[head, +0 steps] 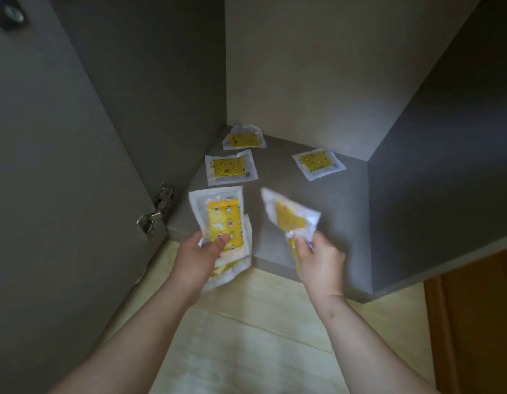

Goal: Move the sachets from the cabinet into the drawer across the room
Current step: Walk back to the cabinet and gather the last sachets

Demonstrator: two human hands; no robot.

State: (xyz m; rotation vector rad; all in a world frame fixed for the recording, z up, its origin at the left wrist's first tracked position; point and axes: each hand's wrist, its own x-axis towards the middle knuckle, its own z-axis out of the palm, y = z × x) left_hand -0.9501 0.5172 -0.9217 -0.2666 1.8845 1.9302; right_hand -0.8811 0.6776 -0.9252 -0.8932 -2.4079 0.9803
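Pale plank floor [261, 336] meets what looks like a brown wooden door [480, 322].

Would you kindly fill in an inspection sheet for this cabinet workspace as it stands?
Surface: grey cabinet floor, three sachets lying flat on it.
Job's things: corner sachet, left sachet and right sachet lie apart; others are in the hands.
Clutter: nothing seen.
Grippers: left hand grips a sachet stack; right hand pinches a tilted sachet.
Cables: nothing seen.
Surroundings: open cabinet door with hinge at left; pale floor below.
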